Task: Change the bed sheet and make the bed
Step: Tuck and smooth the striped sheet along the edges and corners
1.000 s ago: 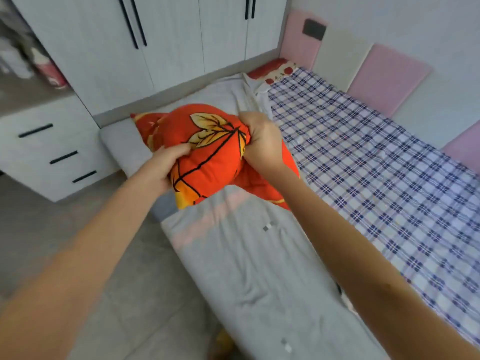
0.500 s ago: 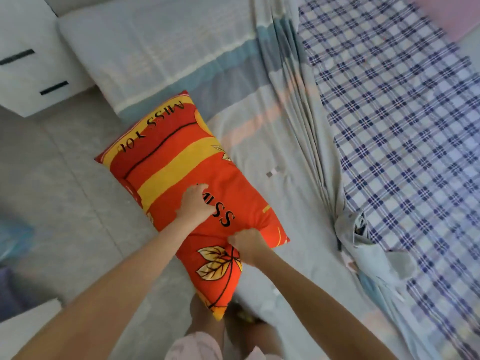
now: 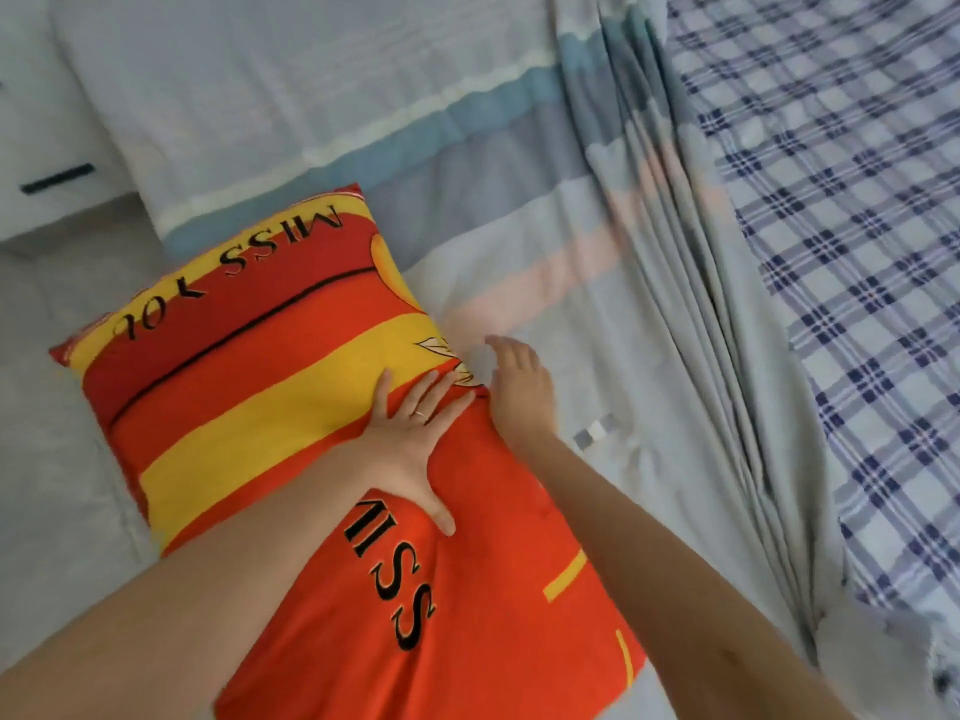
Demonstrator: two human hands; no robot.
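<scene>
The left forearm covers the near part of the pillow [image 3: 291, 387], hiding some of its black lettering, and the bottom of the frame cuts off its nearest corner. The right grip [image 3: 519, 392] is blurred, so we cannot tell whether its fingertips touch the cloth. Its fingers lie apart and fairly straight, right at the pillow's edge. Just beside it, the left grip [image 3: 410, 449] lies flat on the pillow with fingers spread, a thin ring [image 3: 421, 415] on one finger. Beyond both grips the grey striped sheet [image 3: 519, 241] spreads over the bed and bunches into long folds to the right of the right grip, with the blue plaid sheet [image 3: 857, 252] farther right. Far left of the left grip stands a white drawer unit [image 3: 47, 148] with a dark handle, half out of view. The pillow is plump, and its smooth cover is banded red, orange and yellow.
</scene>
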